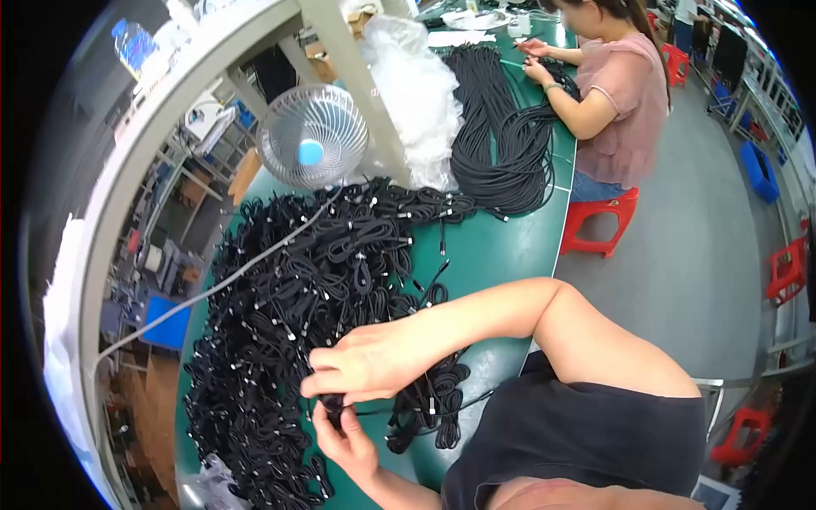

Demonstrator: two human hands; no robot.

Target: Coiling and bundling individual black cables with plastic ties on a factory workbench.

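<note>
My right hand [364, 364] reaches across the green table, its fingers curled down over a small black cable coil [334, 413]. From below, my left hand [347, 444] pinches the same coil between thumb and fingers. A length of black cable trails from it to the right, toward my lap. Most of the coil is hidden by my fingers. Around both hands lies a broad heap of coiled black cables [255, 340] with small silvery plugs. A smaller group of coiled cables [435, 408] rests on the table to the right of my hands.
A clear-bladed fan [313, 140] stands behind the heap, its grey cord crossing left. Beyond it lie a long bundle of uncoiled black cables [501, 157] and clear plastic bags [414, 102]. A co-worker [620, 110] sits on a red stool [601, 223] at the far right.
</note>
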